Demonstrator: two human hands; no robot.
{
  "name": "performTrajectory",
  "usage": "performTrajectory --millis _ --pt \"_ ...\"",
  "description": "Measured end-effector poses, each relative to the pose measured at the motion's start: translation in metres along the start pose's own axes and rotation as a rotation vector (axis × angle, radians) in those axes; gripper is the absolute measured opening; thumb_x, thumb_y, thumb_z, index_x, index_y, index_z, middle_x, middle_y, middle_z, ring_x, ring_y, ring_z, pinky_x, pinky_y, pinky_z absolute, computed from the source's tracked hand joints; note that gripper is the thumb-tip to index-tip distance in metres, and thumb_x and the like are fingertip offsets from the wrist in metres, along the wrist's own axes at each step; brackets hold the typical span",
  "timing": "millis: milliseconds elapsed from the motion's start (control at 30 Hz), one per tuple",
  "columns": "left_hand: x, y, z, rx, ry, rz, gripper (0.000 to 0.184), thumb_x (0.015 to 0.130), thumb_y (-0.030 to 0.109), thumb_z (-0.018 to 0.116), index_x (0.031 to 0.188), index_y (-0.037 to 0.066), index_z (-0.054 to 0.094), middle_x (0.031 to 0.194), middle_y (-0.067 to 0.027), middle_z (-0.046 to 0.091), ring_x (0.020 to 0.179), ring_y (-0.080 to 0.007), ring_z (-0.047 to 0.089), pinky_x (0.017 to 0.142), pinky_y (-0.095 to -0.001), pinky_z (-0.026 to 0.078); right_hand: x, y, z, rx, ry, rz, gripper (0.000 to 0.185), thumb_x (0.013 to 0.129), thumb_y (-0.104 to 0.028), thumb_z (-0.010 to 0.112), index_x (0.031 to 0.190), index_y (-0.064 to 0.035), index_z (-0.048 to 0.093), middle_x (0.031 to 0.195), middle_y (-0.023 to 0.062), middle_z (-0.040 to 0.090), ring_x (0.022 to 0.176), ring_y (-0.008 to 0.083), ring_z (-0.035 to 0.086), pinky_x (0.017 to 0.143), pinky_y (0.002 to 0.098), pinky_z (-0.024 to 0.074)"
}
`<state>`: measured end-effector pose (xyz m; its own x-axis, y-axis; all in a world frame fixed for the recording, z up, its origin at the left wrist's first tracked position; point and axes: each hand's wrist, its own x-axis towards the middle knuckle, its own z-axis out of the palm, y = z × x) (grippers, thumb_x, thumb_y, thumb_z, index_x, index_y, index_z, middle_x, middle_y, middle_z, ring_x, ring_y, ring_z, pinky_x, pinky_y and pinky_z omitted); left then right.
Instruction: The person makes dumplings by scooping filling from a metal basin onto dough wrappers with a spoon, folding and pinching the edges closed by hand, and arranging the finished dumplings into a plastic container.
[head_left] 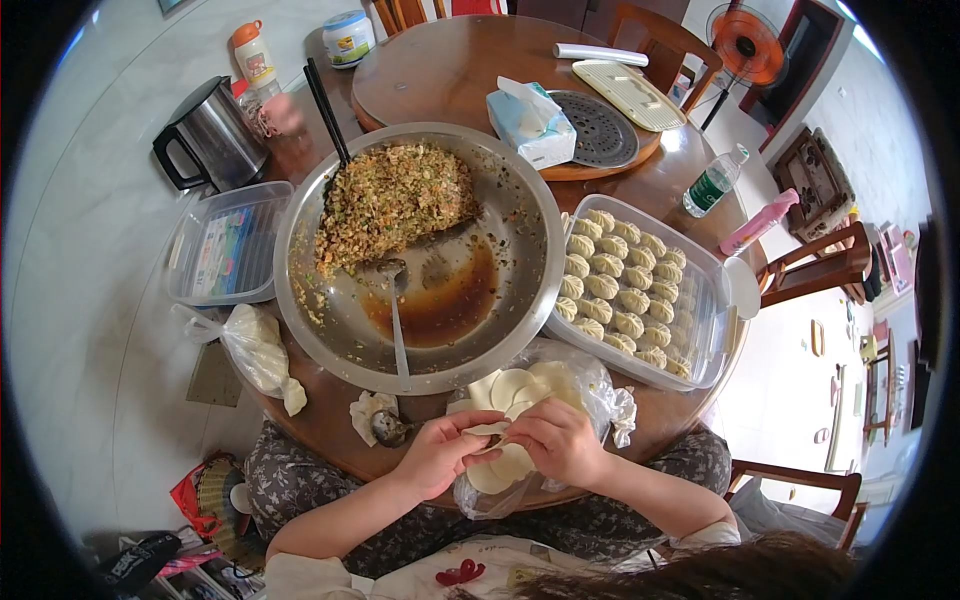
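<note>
Between my two hands is a dumpling (pixel 487 430), its wrapper partly folded round a dark filling. My left hand (pixel 445 453) supports it from the left with curled fingers. The fingers of my right hand (pixel 556 440) pinch the wrapper's edge from the right. Just beneath and behind my hands, round dough wrappers (pixel 513 388) lie fanned out on a plastic bag (pixel 588 376). A metal spoon (pixel 388 428) rests left of my left hand, by a crumpled tissue (pixel 370 408). Ahead stands a big steel bowl (pixel 430 368) with chopped filling (pixel 400 200), brown liquid, a long spoon (pixel 398 330) and black chopsticks (pixel 326 110).
On the right, a clear plastic container (pixel 712 345) holds rows of pleated dumplings (pixel 632 300). Left of the bowl are a lidded plastic box (pixel 225 245), a knotted bag (pixel 262 350) and an electric kettle (pixel 210 135). A tissue box (pixel 530 125) and a water bottle (pixel 714 182) stand farther back.
</note>
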<state>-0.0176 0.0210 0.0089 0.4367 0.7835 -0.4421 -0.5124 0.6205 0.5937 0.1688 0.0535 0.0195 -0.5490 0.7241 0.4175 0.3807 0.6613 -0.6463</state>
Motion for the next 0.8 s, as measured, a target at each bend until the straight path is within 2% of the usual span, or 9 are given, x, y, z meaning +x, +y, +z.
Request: performTrajectory --millis 167,367,467,567,667,800 --pt "-0.001 -0.001 -0.002 -0.032 -0.025 -0.037 0.031 0.086 0.002 0.041 0.117 -0.002 0.046 0.11 -0.0081 0.052 0.092 -0.0102 0.053 0.083 -0.0263 0.046 0.0 -0.001 0.0 -0.006 0.011 -0.008 0.02 0.059 0.002 0.061 0.078 -0.005 0.059 0.076 0.0054 0.057 0.069 0.021 0.056 0.062 0.029 0.0472" --pt "-0.001 -0.002 -0.003 0.025 0.037 -0.015 0.028 0.087 0.006 0.044 0.113 -0.001 0.049 0.106 -0.0074 0.054 0.092 -0.0097 0.053 0.083 -0.0261 0.046 0.001 -0.002 0.0 0.025 -0.017 0.053 0.02 0.062 -0.001 0.062 0.081 -0.0046 0.06 0.075 0.0058 0.057 0.069 0.0217 0.056 0.062 0.0298 0.0469" --pt "-0.001 -0.003 -0.002 0.079 0.043 0.028 0.028 0.087 0.006 0.045 0.113 -0.001 0.05 0.1 -0.006 0.057 0.086 -0.0077 0.054 0.08 -0.025 0.048 0.001 -0.001 -0.001 0.056 -0.029 0.059 0.019 0.064 -0.002 0.062 0.083 -0.005 0.06 0.076 0.006 0.057 0.069 0.0222 0.056 0.062 0.0302 0.0469" --pt "0.0 -0.005 -0.001 0.363 0.075 0.128 0.027 0.087 0.007 0.046 0.112 -0.002 0.051 0.093 -0.0047 0.059 0.081 -0.005 0.054 0.076 -0.0213 0.048 0.0 0.0 0.0 0.059 -0.037 0.045 0.018 0.066 -0.003 0.061 0.084 -0.0055 0.06 0.077 0.0063 0.057 0.07 0.0223 0.057 0.062 0.0302 0.047" --pt "0.0 -0.006 0.0 0.527 0.076 0.236 0.027 0.086 0.008 0.047 0.11 -0.002 0.053 0.084 -0.0021 0.061 0.074 -0.002 0.052 0.068 -0.0161 0.045 -0.001 -0.001 0.0 0.045 -0.05 0.033 0.017 0.066 -0.004 0.061 0.083 -0.0057 0.06 0.077 0.0065 0.057 0.071 0.0224 0.057 0.063 0.0302 0.0471" --pt "0.001 -0.009 -0.004 0.661 0.097 0.271 0.026 0.084 0.008 0.05 0.108 -0.001 0.055 0.078 -0.0002 0.061 0.07 0.0003 0.051 0.061 -0.0139 0.041 -0.001 -0.002 0.0 0.045 -0.054 0.023 0.016 0.067 -0.004 0.061 0.082 -0.0059 0.059 0.077 0.0067 0.057 0.07 0.0227 0.057 0.062 0.0306 0.0472"
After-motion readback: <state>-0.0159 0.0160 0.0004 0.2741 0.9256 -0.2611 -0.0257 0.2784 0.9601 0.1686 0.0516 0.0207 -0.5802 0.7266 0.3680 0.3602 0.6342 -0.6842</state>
